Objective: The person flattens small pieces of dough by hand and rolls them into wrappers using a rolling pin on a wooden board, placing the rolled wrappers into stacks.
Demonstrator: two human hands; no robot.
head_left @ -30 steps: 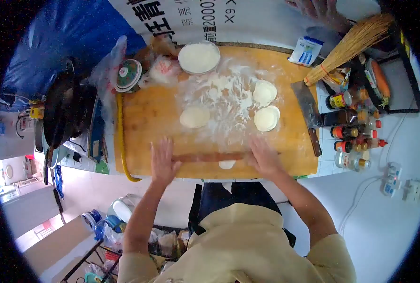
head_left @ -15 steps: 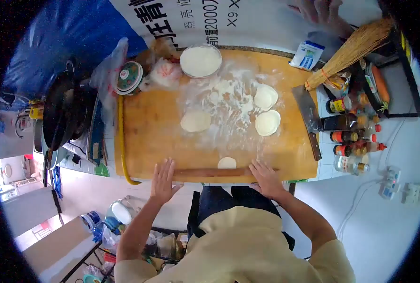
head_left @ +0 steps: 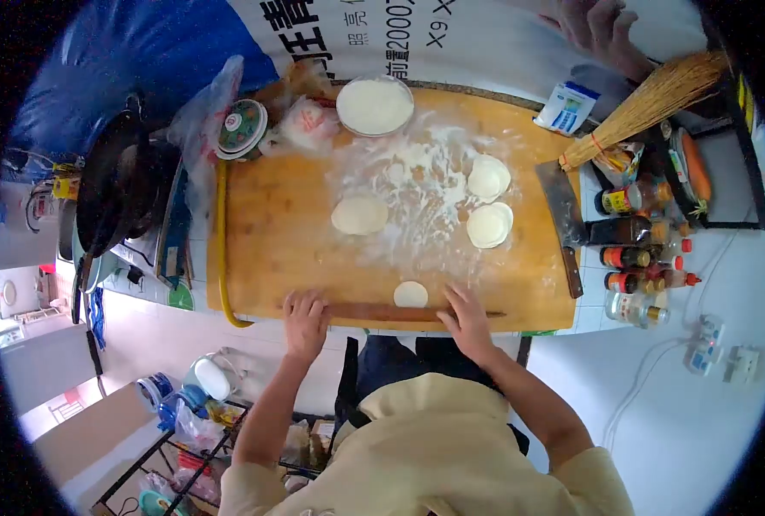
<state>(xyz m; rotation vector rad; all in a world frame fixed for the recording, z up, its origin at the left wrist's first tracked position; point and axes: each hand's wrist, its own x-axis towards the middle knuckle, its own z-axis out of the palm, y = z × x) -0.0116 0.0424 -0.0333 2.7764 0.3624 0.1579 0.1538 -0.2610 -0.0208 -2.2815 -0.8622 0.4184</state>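
A brown wooden rolling pin [head_left: 374,312] lies along the front edge of the floured wooden board [head_left: 271,249]. My left hand [head_left: 306,322] curls its fingers over the pin near its left end. Toward the other end, my right hand [head_left: 470,322] holds the pin, thumb and forefinger spread around it. Just beyond the pin, between my hands, sits a small round dough wrapper [head_left: 411,295]. Farther back lie a larger flat piece of dough [head_left: 359,215] and two small stacks of wrappers, an upper stack [head_left: 488,178] and a lower stack [head_left: 490,225].
A bowl of flour [head_left: 374,106] stands at the back, beside a lidded tin [head_left: 243,129] and plastic bags. A cleaver [head_left: 562,219] lies along the right side near a straw brush [head_left: 645,107] and several sauce bottles [head_left: 627,258]. A wok [head_left: 125,189] is at the left.
Both hands have shifted inward along the rolling pin. The left fingers, stretched out before, are now curled; the right thumb and forefinger have moved left.
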